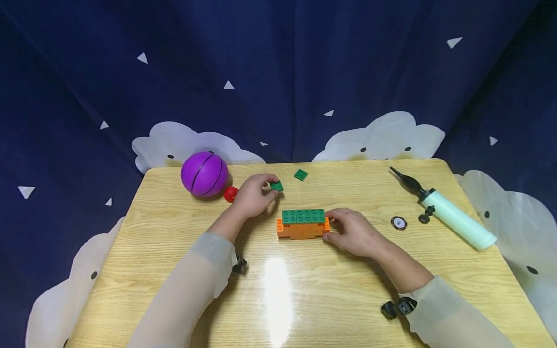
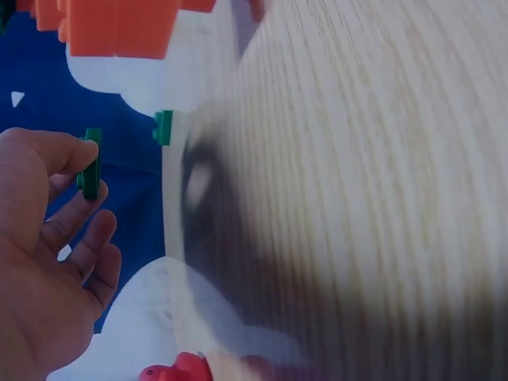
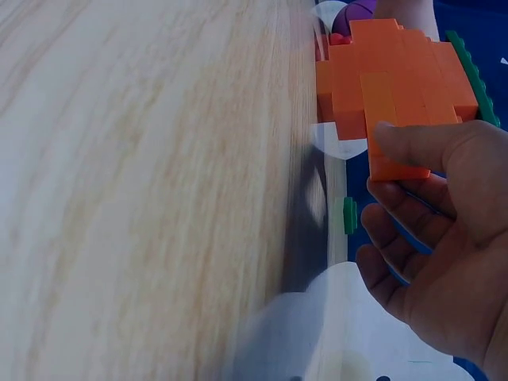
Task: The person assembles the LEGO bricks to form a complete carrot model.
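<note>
My left hand [image 1: 256, 195] pinches a thin green building brick [image 1: 276, 186] between thumb and index finger. In the left wrist view that green piece [image 2: 92, 164] is held on edge, its studs facing the palm. My right hand [image 1: 354, 231] grips the right end of an orange brick structure [image 1: 303, 230], thumb on the near side and fingers behind. Green studded bricks [image 1: 303, 216] form a row along its top. From the right wrist, the orange structure [image 3: 401, 79] shows stepped sides. Another flat green brick [image 1: 300, 175] lies near the table's back edge.
A purple ball [image 1: 204, 174] and a small red object [image 1: 231, 194] are at the back left. On the right lie a round chip [image 1: 398, 223], a small black piece [image 1: 426, 215] and a mint-green hand pump [image 1: 457, 218]. A dark blue curtain [image 1: 278, 72] hangs behind the wooden table [image 1: 330, 299].
</note>
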A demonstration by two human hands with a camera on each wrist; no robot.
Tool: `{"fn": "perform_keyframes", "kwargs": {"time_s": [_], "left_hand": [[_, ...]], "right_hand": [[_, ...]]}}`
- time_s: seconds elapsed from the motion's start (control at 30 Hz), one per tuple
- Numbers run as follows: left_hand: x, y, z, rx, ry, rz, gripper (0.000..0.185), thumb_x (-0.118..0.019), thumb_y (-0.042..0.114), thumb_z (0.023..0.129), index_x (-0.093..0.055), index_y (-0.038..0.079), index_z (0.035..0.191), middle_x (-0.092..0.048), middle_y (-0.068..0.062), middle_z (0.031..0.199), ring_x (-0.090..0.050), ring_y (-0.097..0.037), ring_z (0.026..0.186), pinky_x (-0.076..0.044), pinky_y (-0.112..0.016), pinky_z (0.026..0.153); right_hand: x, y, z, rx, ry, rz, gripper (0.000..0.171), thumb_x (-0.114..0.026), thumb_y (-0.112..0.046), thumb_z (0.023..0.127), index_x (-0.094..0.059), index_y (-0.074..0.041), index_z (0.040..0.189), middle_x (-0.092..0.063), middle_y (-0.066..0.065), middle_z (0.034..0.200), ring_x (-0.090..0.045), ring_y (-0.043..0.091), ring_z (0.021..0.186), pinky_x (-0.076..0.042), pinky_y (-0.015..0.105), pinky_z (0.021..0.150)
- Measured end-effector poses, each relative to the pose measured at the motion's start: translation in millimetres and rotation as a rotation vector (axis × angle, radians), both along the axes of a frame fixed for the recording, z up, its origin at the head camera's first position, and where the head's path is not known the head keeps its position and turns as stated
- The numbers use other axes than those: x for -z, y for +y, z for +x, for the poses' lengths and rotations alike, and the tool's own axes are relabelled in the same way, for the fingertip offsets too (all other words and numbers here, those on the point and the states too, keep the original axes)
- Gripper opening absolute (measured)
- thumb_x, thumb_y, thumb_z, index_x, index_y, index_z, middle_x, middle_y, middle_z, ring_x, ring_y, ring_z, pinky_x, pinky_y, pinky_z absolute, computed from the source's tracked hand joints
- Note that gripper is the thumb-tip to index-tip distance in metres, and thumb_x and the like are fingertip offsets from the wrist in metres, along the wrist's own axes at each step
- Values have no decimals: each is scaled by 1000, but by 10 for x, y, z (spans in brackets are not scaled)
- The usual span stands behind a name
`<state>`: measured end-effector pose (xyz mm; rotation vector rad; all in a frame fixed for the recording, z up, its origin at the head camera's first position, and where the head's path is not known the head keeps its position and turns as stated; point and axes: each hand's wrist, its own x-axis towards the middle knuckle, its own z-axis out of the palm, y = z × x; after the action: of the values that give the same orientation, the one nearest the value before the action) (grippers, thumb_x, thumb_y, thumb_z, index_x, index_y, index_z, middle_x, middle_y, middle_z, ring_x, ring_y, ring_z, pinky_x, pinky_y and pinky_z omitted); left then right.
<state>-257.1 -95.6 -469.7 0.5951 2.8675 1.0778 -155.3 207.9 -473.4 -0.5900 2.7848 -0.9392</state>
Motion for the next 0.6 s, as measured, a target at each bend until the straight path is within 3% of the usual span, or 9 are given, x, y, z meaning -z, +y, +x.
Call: {"fn": "perform_keyframes", "kwargs": {"time_s": [0.6], "left_hand": [[-173, -86, 364, 36, 55, 113, 29, -70, 18, 97, -69, 16, 126, -67, -1, 124, -59, -30, 114, -48, -44, 95]], "right_hand": [[5, 9, 14, -3, 16, -5, 52, -82, -22, 90, -64, -1, 134, -66, 14, 131, -65, 29, 109, -54, 50, 94]]}}
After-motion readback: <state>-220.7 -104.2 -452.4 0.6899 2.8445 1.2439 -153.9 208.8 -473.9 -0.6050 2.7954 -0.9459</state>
